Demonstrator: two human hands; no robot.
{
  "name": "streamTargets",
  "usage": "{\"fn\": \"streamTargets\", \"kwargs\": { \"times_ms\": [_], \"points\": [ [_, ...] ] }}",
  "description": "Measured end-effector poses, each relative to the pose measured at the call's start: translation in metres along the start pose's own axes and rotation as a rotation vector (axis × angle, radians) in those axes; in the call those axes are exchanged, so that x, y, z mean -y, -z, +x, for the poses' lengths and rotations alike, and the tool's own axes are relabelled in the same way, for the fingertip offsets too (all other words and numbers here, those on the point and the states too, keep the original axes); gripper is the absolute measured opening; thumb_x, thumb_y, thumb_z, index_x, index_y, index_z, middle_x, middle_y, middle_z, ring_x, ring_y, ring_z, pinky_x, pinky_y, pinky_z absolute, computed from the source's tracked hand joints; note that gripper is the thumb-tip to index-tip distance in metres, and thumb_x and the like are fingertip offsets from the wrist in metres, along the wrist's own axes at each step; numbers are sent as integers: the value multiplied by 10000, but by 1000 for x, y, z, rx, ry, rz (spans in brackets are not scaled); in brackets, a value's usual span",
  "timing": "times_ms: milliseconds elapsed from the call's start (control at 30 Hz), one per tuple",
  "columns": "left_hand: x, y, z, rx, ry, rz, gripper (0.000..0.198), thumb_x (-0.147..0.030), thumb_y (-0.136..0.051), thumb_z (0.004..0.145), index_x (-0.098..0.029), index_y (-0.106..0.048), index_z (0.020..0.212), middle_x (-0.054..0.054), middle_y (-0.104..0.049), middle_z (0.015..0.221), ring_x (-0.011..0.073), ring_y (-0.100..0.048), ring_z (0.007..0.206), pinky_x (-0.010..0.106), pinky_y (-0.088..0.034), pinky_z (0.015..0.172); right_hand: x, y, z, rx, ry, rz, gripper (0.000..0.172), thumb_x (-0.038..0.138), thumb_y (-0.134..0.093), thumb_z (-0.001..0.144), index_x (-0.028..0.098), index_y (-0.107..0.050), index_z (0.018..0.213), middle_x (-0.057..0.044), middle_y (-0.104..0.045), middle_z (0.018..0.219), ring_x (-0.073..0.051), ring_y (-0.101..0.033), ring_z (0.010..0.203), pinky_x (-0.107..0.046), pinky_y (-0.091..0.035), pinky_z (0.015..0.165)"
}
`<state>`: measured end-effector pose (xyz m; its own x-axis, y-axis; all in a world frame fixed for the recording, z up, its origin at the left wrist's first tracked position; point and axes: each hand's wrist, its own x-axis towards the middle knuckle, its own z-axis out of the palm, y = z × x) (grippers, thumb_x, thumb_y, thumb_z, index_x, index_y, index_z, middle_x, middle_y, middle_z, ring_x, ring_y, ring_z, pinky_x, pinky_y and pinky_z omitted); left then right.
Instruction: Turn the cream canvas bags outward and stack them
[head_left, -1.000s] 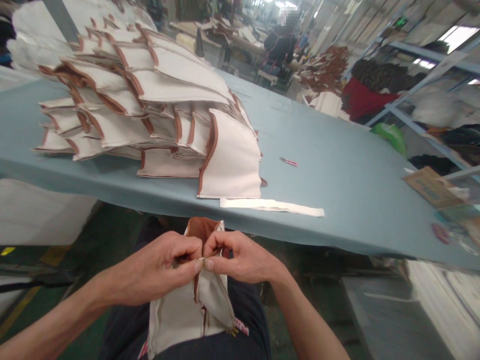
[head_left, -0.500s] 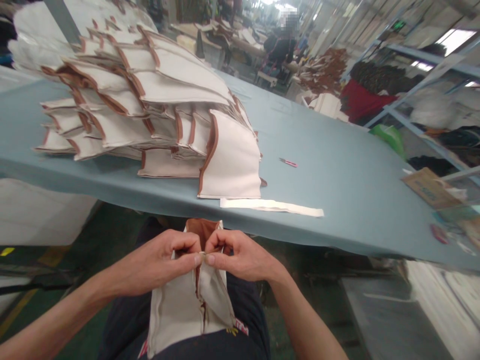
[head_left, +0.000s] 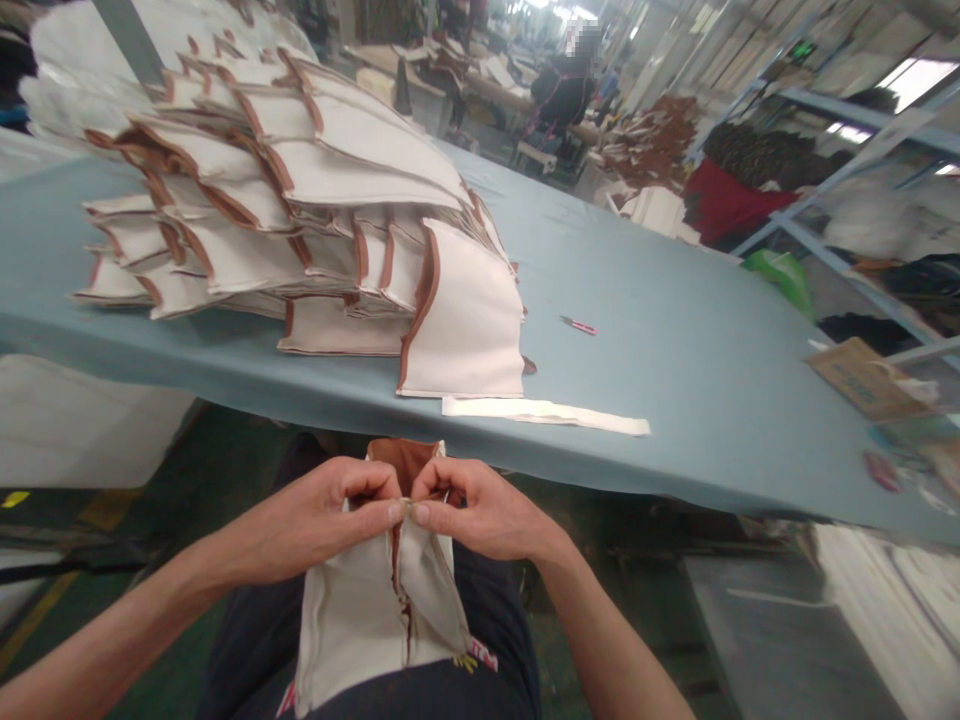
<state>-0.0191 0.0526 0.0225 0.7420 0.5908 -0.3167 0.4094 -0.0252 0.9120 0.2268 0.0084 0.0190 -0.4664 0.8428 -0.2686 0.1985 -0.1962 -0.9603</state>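
A sewn white fabric piece with brown lining (head_left: pixel 352 620) rests on my lap, its brown inside showing at the far end. My left hand (head_left: pixel 337 515) pinches its upper edge with thumb and bent fingers. Right beside it, my right hand (head_left: pixel 472 508) pinches the same edge, and the two thumb tips nearly meet there. Below the thumbs a brown-edged seam or slit runs down the piece towards me. The fingertips hide the exact spot they grip.
A large stack of similar white and brown sewn pieces (head_left: pixel 345 170) covers the left of the blue table (head_left: pixel 675 350). A white strip (head_left: pixel 547 412) lies along the front edge, with small pink-handled thread snips (head_left: pixel 579 326) beyond. A cardboard piece (head_left: pixel 862 378) is at right. Another person (head_left: pixel 562 100) sits far back.
Both hands keep their pinch on the fabric piece in nearly the same place. The view has shifted very slightly; nothing else has visibly moved.
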Motion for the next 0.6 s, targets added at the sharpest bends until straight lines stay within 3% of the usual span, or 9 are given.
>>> {"fn": "streamTargets", "kwargs": {
  "times_ms": [133, 400, 600],
  "points": [
    [4, 0, 1, -8, -10, 0, 451, -589, -630, 1034, -214, -615, 783, -51, -501, 724, 148, -431, 676, 249, -343, 593, -1, -1, 1, -5, -10, 30, 471, 606, -916, 921, 207, -667, 881, 32, -633, 843, -145, -516, 762, -297, -460, 764],
    [6, 0, 4, -23, 30, -47, 503, -649, -656, 1017, -204, -643, 783, -40, -539, 734, 154, -457, 693, 250, -371, 617, -13, 0, 2, -13, -9, 38, 309, 471, -813, 970, 203, -672, 913, 32, -618, 844, -141, -512, 758, -296, -436, 748],
    [11, 0, 9, -41, 62, -146, 548, -700, -749, 964, -190, -682, 776, -31, -557, 734, 152, -453, 699, 246, -355, 621, -17, 1, 1, -10, -9, 58, 364, 528, -827, 962, 210, -657, 912, 36, -597, 829, -143, -485, 749, -297, -415, 733]
  ]
}}
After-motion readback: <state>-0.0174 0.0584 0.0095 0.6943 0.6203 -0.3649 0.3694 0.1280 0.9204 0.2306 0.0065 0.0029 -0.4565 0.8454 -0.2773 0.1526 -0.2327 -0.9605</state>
